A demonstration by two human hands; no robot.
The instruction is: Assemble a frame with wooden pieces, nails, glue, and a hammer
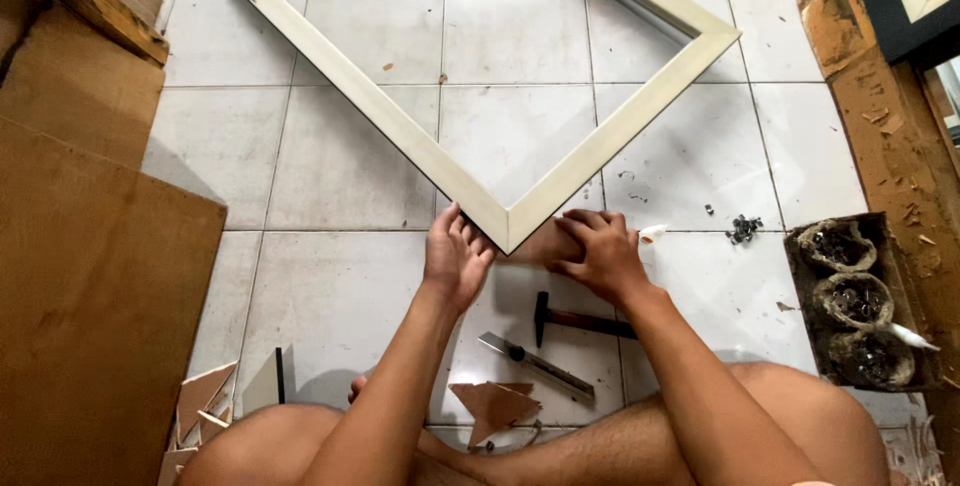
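Both my hands, left hand [455,261] and right hand [598,254], press fingers flat on the light, stiff frame [509,223] at its fragile mitred corner.

hammer [575,321] and knife [535,361] lie before frame corner [510,231].

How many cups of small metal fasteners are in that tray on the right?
3. They sit in a row in the dark tray: far cup, middle cup, near cup. A white stick partly covers the near one.

A framing workshop floor: hammer [575,320]; utility knife [535,362]; board offcuts [492,407]; box of fasteners [860,301].
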